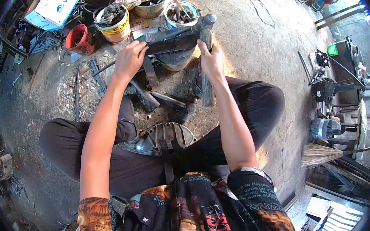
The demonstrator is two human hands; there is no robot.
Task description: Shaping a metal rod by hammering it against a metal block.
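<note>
Sitting on the concrete floor point(282, 58) with dark-trousered legs point(256, 102) bent out to either side and both arms stretched forward. Holding a dark flat bar point(171, 45) by its left end in the left hand point(129, 61), with the grip closed on it. Clasping a hammer point(208, 91) upright in view with the right hand point(212, 61) — with the grip clamped around the upper part of its wooden handle, just below the head. Lying crosswise between the two hands, in the case of the bar, above a rounded container point(175, 62); cannot tell whether touching it. Nearer the body, on the floor, loose metal pipes point(168, 99) and, between the legs, a ribbed metal casting point(174, 134).

Beyond the left hand, a red pail point(82, 45), a yellow bucket point(116, 32) filled with scraps and a white-and-blue carton point(60, 3). Beyond the bar, a white tub point(196, 17) of small metal parts, just beside a dark bucket point(148, 12). Far to the right — well apart from both hands — a straw broom point(320, 157) and a small green container point(332, 50).
</note>
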